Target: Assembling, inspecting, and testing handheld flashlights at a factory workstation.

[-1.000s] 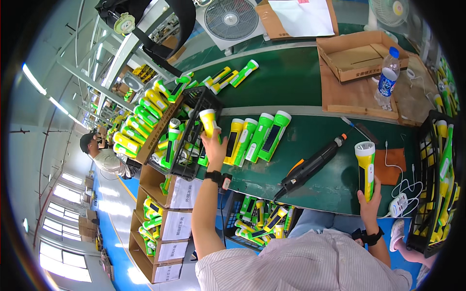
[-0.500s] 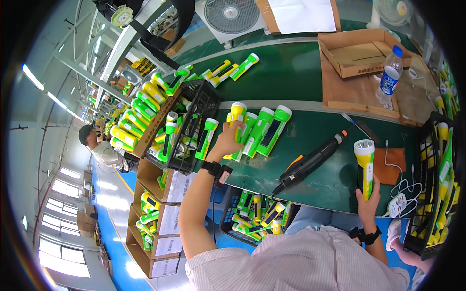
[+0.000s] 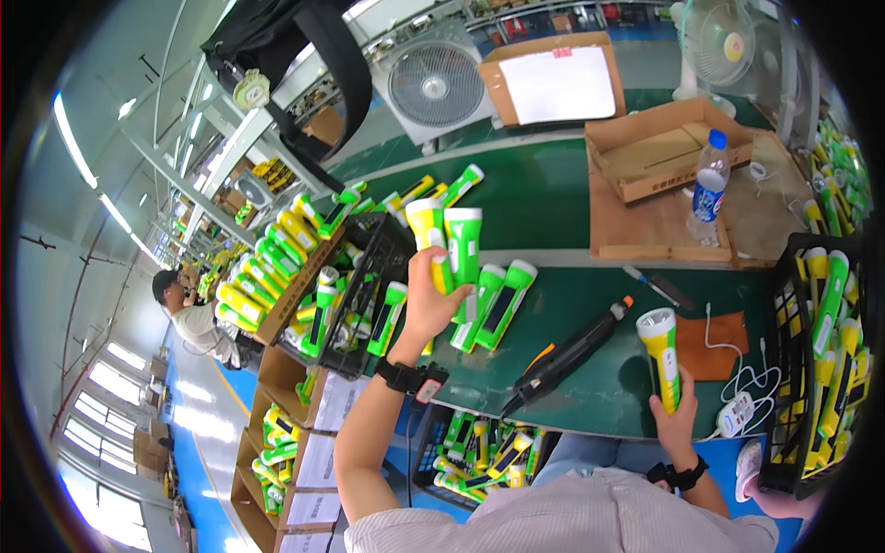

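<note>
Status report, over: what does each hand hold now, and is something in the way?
Left hand grips two flashlights, raised over the green table. Right hand holds yellow flashlight upright. Black power screwdriver lies between.

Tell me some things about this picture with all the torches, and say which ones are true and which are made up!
1. The left hand holds two torches at once. True.
2. The right hand holds a water bottle. False: it holds a yellow torch standing upright; the bottle stands apart on the wooden board.
3. A black power screwdriver lies on the green table between the hands. True.
4. The cardboard box beside the bottle is full of torches. False: no torches show in it.
5. A black crate of torches stands at the right. True.
</note>
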`<state>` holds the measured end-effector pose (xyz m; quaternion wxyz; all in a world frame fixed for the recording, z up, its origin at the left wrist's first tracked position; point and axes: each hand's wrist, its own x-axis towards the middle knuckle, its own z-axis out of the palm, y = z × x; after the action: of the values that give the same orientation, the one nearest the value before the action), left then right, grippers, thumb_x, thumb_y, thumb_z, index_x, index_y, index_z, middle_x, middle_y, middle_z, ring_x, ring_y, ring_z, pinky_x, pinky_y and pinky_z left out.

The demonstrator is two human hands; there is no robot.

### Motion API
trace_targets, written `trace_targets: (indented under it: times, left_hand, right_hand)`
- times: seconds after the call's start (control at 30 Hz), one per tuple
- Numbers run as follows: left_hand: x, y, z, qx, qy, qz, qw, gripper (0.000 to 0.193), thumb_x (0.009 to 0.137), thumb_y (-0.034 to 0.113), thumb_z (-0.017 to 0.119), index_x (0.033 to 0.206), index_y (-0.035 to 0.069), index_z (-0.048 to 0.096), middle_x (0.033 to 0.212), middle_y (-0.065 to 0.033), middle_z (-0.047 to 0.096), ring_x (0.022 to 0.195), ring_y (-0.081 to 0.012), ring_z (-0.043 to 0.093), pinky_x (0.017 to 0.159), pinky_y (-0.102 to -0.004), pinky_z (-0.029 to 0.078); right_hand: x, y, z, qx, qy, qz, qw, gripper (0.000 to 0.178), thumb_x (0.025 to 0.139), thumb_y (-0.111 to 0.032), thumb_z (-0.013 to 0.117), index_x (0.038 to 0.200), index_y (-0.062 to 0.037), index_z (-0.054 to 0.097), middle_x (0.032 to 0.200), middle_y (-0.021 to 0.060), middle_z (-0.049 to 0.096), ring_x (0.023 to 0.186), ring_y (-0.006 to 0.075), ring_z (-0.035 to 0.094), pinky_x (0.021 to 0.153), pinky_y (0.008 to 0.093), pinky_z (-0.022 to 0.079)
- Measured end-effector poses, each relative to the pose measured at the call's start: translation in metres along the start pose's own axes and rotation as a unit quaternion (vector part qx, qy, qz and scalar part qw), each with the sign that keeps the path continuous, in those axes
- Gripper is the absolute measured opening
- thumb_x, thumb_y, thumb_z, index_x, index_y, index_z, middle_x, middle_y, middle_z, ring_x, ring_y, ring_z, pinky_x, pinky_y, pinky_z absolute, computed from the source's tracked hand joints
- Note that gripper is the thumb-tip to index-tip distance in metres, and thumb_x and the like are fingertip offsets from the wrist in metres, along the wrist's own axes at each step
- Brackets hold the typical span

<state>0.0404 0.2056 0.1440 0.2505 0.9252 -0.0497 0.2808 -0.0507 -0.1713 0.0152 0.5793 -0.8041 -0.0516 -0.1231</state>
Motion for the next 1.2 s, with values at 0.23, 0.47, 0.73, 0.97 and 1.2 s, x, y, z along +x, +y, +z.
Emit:
trace_targets:
  times: [0.23, 0.47, 0.73, 0.97, 1.2]
  left_hand:
    - [0.170, 0.093, 0.153, -0.499, -0.054, -0.146, 0.852, 0.057, 0.064, -0.005, 0.068, 0.105, 0.011, 0.030, 0.098, -0.0120, 0.049, 0.088, -0.0228, 0.054, 0.072, -0.0352, 0.048]
    - [0.273, 0.064, 0.362, -0.321, -0.126, -0.201, 0.917, 0.064, 0.059, -0.003, 0.069, 0.112, 0.004, 0.034, 0.100, -0.0158, 0.050, 0.091, -0.0265, 0.054, 0.073, -0.0382, 0.047]
    - [0.244, 0.131, 0.362, 0.272, -0.281, -0.061, 0.918, 0.065, 0.067, 0.056, 0.055, 0.111, 0.008, 0.058, 0.123, -0.0112, 0.050, 0.129, -0.0349, 0.019, 0.099, -0.0569, 0.016]
    - [0.229, 0.121, 0.351, 0.104, -0.124, -0.086, 0.983, 0.052, 0.065, 0.038, 0.066, 0.105, 0.005, 0.058, 0.117, -0.0145, 0.051, 0.119, -0.0310, 0.036, 0.087, -0.0428, 0.040]
    - [0.135, 0.157, 0.204, -0.312, 0.052, 0.052, 0.947, 0.057, 0.073, 0.010, 0.063, 0.121, 0.003, 0.033, 0.103, -0.0178, 0.053, 0.091, -0.0250, 0.056, 0.077, -0.0341, 0.044]
  right_hand:
    - [0.000, -0.003, -0.004, 0.018, -0.025, -0.001, 1.000, 0.052, 0.068, -0.009, 0.065, 0.115, -0.0019, 0.042, 0.096, 0.0185, 0.056, 0.088, 0.0320, 0.057, 0.077, 0.0366, 0.044]
    - [-0.008, 0.000, -0.008, 0.044, -0.012, 0.054, 0.998, 0.055, 0.069, -0.013, 0.068, 0.116, -0.0011, 0.041, 0.099, 0.0186, 0.054, 0.091, 0.0288, 0.054, 0.081, 0.0366, 0.042]
    - [-0.001, -0.003, -0.018, 0.088, -0.019, 0.109, 0.990, 0.058, 0.070, -0.011, 0.067, 0.120, -0.0034, 0.039, 0.103, 0.0209, 0.052, 0.093, 0.0328, 0.052, 0.081, 0.0391, 0.041]
    - [-0.002, -0.015, -0.018, 0.096, -0.033, 0.163, 0.981, 0.057, 0.070, -0.010, 0.066, 0.121, -0.0035, 0.040, 0.111, 0.0209, 0.048, 0.100, 0.0333, 0.049, 0.086, 0.0384, 0.039]
    - [-0.003, 0.002, -0.010, 0.068, 0.012, 0.045, 0.997, 0.053, 0.067, -0.009, 0.066, 0.113, 0.0011, 0.041, 0.096, 0.0172, 0.055, 0.089, 0.0267, 0.055, 0.080, 0.0358, 0.042]
